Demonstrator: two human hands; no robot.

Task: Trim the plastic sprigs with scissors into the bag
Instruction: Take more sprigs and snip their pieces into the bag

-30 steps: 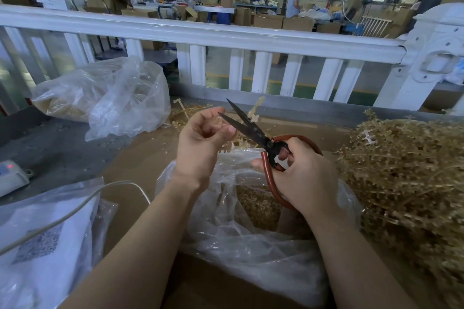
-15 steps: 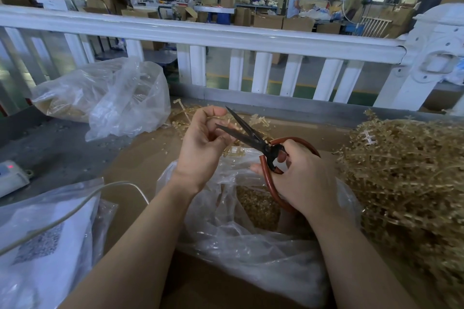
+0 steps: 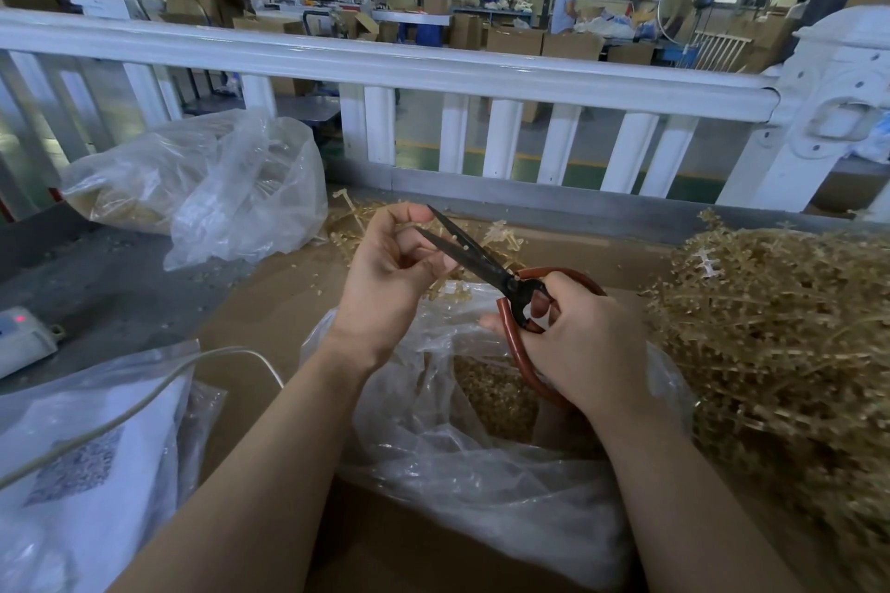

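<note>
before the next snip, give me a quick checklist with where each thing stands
1. Sprig pinched in the left hand: ok.
2. Right hand gripping the red handles of the scissors: ok.
3. Blades open, ready to close: ok.
4. Sprig seated between the blades: cannot tell, the left fingers hide it.
5. Left fingers out of the cutting line: not ok, they sit right against the lower blade.
6. Open bag under the cut to catch pieces: ok.
</note>
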